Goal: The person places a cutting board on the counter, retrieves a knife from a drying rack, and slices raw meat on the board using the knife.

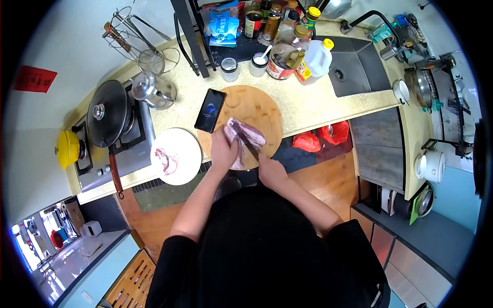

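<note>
A round wooden cutting board (264,110) lies on the counter with a piece of raw meat (251,135) on it. My left hand (224,150) is closed on the meat at its left side. My right hand (271,171) is wrapped round the handle of a knife (250,147), whose dark blade lies against the meat, pointing up and left. Left of the board, a white plate (188,154) holds some sliced meat (166,161). A black phone (210,111) rests at the board's upper left edge.
Behind the board stand two small jars (229,70), a large glass jar (285,55) and a white jug (316,62). The sink (357,66) is at the right. A metal kettle (156,92) and a lidded pan (107,114) are at the left. Red bags (307,141) lie below the counter edge.
</note>
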